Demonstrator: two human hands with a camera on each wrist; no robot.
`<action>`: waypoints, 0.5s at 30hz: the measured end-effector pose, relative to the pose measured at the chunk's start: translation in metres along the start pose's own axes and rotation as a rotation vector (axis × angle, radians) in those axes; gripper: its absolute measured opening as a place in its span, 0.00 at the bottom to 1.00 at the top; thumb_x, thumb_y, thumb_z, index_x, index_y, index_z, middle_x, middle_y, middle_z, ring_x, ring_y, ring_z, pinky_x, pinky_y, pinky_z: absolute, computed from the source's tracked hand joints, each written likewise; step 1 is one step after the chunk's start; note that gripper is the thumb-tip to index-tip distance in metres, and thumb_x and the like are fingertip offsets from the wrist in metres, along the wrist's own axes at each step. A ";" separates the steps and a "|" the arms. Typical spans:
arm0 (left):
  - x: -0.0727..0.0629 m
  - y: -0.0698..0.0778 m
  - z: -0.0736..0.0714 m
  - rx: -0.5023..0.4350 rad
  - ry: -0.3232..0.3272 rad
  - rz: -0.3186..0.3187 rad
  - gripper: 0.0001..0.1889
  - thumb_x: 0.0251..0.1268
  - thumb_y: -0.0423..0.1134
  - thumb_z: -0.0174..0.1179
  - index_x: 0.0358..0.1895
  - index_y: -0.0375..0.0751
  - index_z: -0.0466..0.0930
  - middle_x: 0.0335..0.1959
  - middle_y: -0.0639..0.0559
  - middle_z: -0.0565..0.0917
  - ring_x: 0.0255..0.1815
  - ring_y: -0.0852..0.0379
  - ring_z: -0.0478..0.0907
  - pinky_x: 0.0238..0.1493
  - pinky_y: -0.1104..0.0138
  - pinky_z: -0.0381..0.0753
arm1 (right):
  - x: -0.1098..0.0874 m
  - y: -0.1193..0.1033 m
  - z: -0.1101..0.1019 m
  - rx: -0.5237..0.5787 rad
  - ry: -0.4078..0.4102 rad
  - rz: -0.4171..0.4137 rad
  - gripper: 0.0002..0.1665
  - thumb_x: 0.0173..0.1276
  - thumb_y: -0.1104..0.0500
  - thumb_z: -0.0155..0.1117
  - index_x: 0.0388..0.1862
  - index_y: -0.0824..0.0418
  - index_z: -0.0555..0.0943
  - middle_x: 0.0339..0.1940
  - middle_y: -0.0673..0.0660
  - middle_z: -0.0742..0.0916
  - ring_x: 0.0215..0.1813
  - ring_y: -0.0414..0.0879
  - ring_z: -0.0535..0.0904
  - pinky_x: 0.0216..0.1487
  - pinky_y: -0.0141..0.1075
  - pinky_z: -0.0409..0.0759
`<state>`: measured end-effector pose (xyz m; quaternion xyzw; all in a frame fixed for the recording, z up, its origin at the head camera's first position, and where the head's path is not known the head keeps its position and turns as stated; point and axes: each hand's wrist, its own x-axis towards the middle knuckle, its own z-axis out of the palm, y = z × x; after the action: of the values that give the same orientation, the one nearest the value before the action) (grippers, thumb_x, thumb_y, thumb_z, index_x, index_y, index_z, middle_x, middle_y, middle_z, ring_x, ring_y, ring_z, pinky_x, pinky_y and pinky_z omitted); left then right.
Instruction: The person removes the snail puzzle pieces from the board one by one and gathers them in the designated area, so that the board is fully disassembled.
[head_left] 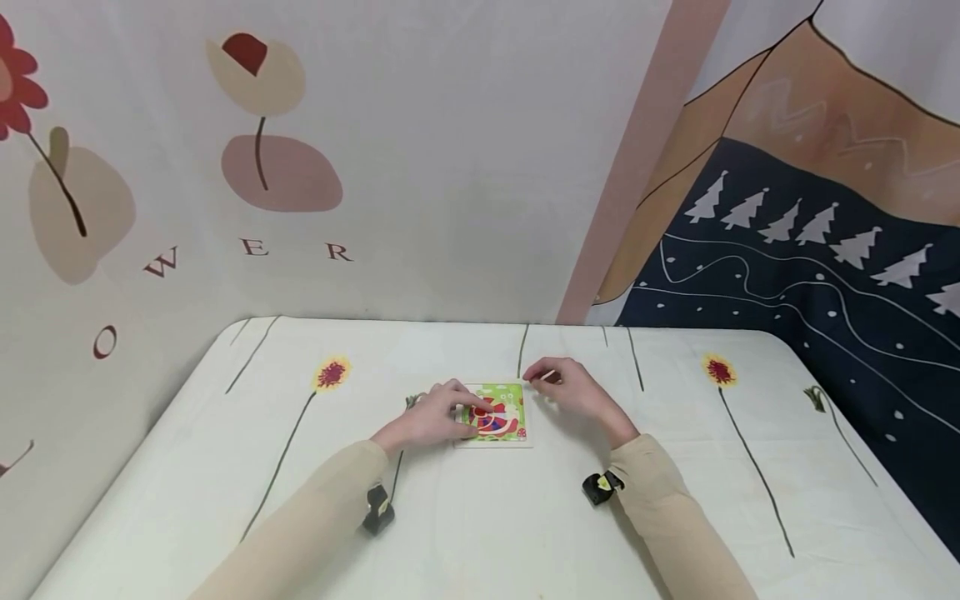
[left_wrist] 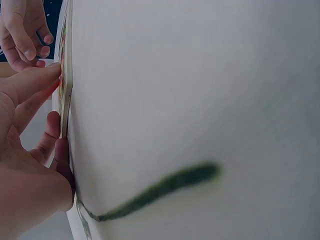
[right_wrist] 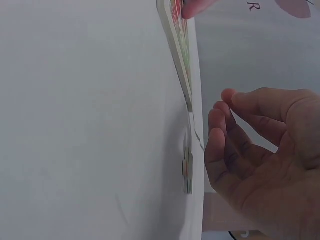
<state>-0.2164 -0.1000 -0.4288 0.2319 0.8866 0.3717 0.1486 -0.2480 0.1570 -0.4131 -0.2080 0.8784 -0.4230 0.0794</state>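
A small square picture puzzle board [head_left: 512, 400] with a green, red and blue picture lies flat on the table; its pale edge [right_wrist: 176, 47] shows in the right wrist view. My left hand [head_left: 435, 414] rests at its left side, index finger and thumb reaching over the picture and touching it. Beside the board's right edge, my right hand [head_left: 573, 387] hovers over the cloth with bent fingers. Its thumb and index fingertip come together in the right wrist view, with nothing visible between them. Under that hand, a small stack of thin pieces [right_wrist: 187, 170] lies on the table.
The table is covered by a white cloth [head_left: 465, 517] printed with flowers on long stems. Behind it hangs a pale printed backdrop [head_left: 450, 167], with a dark tree-patterned section [head_left: 750, 258] at the right.
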 end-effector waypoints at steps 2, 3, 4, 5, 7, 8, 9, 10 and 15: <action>0.001 -0.001 0.000 -0.013 -0.003 -0.001 0.20 0.56 0.37 0.68 0.54 0.52 0.84 0.49 0.52 0.73 0.50 0.51 0.65 0.51 0.51 0.65 | 0.001 -0.002 0.002 0.002 -0.009 -0.001 0.09 0.69 0.68 0.58 0.45 0.67 0.82 0.42 0.58 0.84 0.43 0.49 0.79 0.45 0.40 0.75; 0.001 -0.002 0.000 -0.023 -0.009 -0.008 0.20 0.56 0.37 0.68 0.55 0.53 0.84 0.50 0.52 0.73 0.51 0.51 0.64 0.52 0.51 0.65 | 0.002 -0.003 0.003 0.005 -0.014 0.000 0.09 0.69 0.68 0.58 0.45 0.67 0.82 0.42 0.58 0.84 0.43 0.49 0.78 0.45 0.41 0.75; 0.001 -0.002 0.000 -0.029 -0.013 -0.015 0.21 0.56 0.37 0.68 0.55 0.54 0.84 0.50 0.53 0.73 0.52 0.51 0.64 0.53 0.50 0.64 | 0.003 -0.003 0.004 0.003 -0.018 0.001 0.09 0.69 0.67 0.58 0.44 0.67 0.82 0.42 0.58 0.84 0.43 0.49 0.78 0.45 0.41 0.75; 0.001 -0.003 0.000 -0.037 -0.015 -0.021 0.21 0.57 0.37 0.68 0.55 0.55 0.84 0.51 0.53 0.73 0.53 0.51 0.64 0.54 0.50 0.64 | 0.004 -0.004 0.005 0.005 -0.021 0.005 0.09 0.69 0.67 0.58 0.44 0.67 0.82 0.42 0.58 0.84 0.42 0.49 0.78 0.45 0.41 0.75; 0.002 -0.004 0.001 -0.044 -0.018 -0.027 0.21 0.57 0.37 0.68 0.55 0.55 0.83 0.51 0.54 0.73 0.54 0.51 0.64 0.55 0.48 0.63 | 0.006 -0.006 0.008 0.001 -0.026 0.011 0.09 0.70 0.67 0.58 0.44 0.66 0.83 0.42 0.58 0.84 0.42 0.48 0.78 0.45 0.41 0.75; 0.002 -0.004 0.001 -0.049 -0.022 -0.033 0.21 0.57 0.37 0.68 0.55 0.56 0.83 0.52 0.54 0.73 0.55 0.51 0.64 0.56 0.48 0.63 | 0.006 -0.007 0.010 -0.001 -0.030 0.012 0.08 0.70 0.67 0.58 0.44 0.65 0.83 0.42 0.57 0.84 0.43 0.48 0.78 0.46 0.41 0.75; 0.002 -0.005 0.001 -0.048 -0.022 -0.032 0.21 0.57 0.37 0.68 0.56 0.56 0.83 0.52 0.54 0.73 0.55 0.51 0.64 0.56 0.48 0.63 | 0.007 -0.007 0.011 -0.005 -0.035 0.010 0.08 0.69 0.67 0.58 0.44 0.65 0.83 0.42 0.57 0.84 0.43 0.48 0.78 0.46 0.41 0.75; 0.002 -0.005 0.000 -0.049 -0.024 -0.027 0.21 0.57 0.37 0.68 0.56 0.56 0.83 0.52 0.54 0.73 0.55 0.51 0.64 0.56 0.48 0.63 | 0.008 -0.008 0.013 -0.009 -0.039 0.008 0.08 0.69 0.67 0.58 0.44 0.65 0.83 0.41 0.57 0.84 0.42 0.48 0.78 0.46 0.41 0.75; 0.001 -0.008 -0.001 -0.058 -0.033 -0.008 0.20 0.58 0.37 0.68 0.56 0.53 0.83 0.50 0.55 0.72 0.52 0.52 0.63 0.54 0.49 0.63 | 0.014 -0.012 0.020 -0.015 -0.074 -0.004 0.09 0.69 0.68 0.58 0.43 0.64 0.83 0.40 0.55 0.84 0.42 0.46 0.78 0.46 0.40 0.75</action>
<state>-0.2202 -0.1049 -0.4338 0.2301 0.8737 0.3930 0.1711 -0.2508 0.1302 -0.4163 -0.2259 0.8775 -0.4087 0.1093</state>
